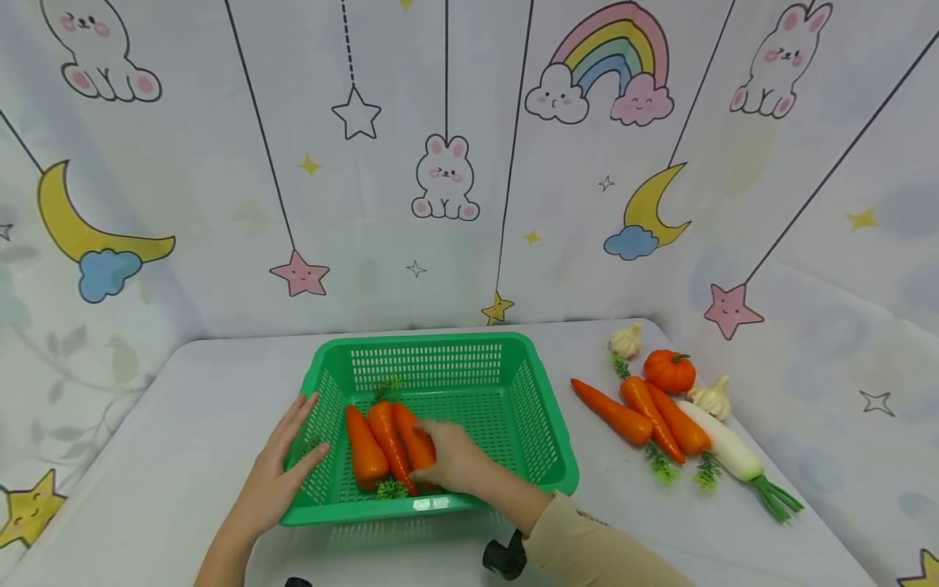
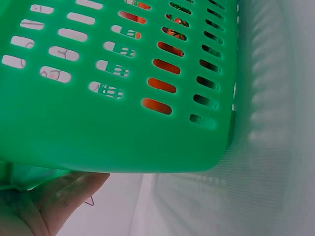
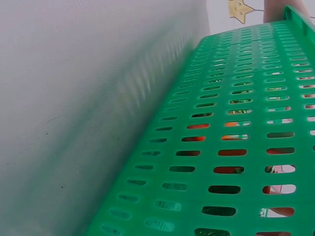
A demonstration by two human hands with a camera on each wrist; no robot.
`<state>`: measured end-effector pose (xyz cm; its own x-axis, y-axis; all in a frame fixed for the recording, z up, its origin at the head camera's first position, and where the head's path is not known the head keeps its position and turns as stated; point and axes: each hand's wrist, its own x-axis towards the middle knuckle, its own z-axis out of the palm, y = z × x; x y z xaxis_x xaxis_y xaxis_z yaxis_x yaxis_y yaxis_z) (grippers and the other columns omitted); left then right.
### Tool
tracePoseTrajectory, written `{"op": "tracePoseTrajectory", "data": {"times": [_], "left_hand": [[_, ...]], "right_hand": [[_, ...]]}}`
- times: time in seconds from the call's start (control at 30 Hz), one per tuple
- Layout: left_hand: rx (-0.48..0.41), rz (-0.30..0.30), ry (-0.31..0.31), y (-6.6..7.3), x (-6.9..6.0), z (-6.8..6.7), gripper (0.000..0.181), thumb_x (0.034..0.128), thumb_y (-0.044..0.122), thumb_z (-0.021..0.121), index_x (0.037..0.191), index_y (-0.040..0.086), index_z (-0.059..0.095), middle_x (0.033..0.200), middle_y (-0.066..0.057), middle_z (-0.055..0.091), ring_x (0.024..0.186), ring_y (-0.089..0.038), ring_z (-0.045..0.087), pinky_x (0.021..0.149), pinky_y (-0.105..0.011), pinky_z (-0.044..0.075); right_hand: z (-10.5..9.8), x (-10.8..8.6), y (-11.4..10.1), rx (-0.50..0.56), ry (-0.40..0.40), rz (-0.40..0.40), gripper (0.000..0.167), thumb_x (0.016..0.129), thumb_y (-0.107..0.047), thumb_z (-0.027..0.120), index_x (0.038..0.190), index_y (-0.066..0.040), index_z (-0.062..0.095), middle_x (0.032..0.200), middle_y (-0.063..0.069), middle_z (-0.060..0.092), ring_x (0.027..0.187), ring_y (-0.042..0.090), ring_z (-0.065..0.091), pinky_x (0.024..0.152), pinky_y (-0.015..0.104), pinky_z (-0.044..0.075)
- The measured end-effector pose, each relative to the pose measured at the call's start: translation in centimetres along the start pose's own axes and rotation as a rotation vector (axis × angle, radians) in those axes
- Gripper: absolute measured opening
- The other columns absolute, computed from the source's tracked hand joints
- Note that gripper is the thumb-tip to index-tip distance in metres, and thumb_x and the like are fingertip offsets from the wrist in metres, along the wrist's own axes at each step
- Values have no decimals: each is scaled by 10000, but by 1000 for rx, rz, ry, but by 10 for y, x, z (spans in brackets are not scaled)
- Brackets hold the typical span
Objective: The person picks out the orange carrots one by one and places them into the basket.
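Note:
A green plastic basket with slotted walls stands on the white table. Three orange carrots lie side by side in its left half: a left carrot, a middle carrot and a right carrot. Reaching over the front rim, my right hand grips the right carrot between thumb and fingers. My left hand rests at the basket's left rim with fingers extended and thumb spread. In the left wrist view, that hand is partly hidden beneath the rim. Only the basket's slotted wall fills the right wrist view's middle.
To the basket's right lie a single carrot, two more carrots beside it, a white radish, a small pumpkin and two garlic bulbs. A black object sits under my right forearm. A patterned cloth hangs behind.

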<state>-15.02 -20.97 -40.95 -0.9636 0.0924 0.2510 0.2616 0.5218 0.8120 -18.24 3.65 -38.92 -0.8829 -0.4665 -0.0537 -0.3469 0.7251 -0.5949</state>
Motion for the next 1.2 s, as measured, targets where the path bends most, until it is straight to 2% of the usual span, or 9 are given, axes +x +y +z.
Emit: {"op": "tracePoseTrajectory", "data": {"times": [0.37, 0.6, 0.77, 1.0, 1.2], "left_hand": [[-7, 5, 3, 0, 0, 1, 627, 920, 254, 551, 1461, 240, 236, 1513, -140, 105, 1335, -444, 114, 873, -756, 157], [6, 1, 3, 0, 1, -1, 634, 919, 231, 552, 1463, 244, 227, 1514, -141, 98, 1331, -451, 116, 865, -759, 162], [8, 0, 3, -1, 1, -1, 634, 919, 234, 551, 1463, 252, 225, 1514, -139, 96, 1331, -452, 117, 865, -760, 162], [-6, -3, -2, 0, 1, 0, 631, 921, 241, 550, 1463, 239, 228, 1514, -146, 91, 1330, -458, 110, 864, -763, 157], [-5, -3, -1, 1, 0, 0, 628, 921, 238, 549, 1463, 234, 231, 1512, -153, 95, 1327, -462, 116, 865, -762, 158]], "right_hand": [[0, 0, -1, 4, -66, 25, 661, 696, -174, 806, 1266, -11, 514, 1189, 120, 560, 1075, 249, 512, 784, 276, 487], [1, 3, -1, -1, -98, -44, 658, 718, -188, 790, 1280, -9, 501, 1210, 122, 550, 1063, 228, 511, 756, 224, 472], [0, 4, 0, 14, -79, -81, 630, 736, -215, 774, 1275, -24, 511, 1217, 111, 546, 1074, 224, 506, 773, 227, 467], [-3, 1, 3, 169, -41, -70, 602, 767, -231, 746, 1282, -33, 506, 1254, 145, 506, 1065, 289, 519, 773, 276, 479], [-8, -4, 7, 214, 8, -84, 572, 787, -274, 725, 1280, -76, 515, 1286, 101, 499, 1119, 305, 501, 849, 355, 471]]}}
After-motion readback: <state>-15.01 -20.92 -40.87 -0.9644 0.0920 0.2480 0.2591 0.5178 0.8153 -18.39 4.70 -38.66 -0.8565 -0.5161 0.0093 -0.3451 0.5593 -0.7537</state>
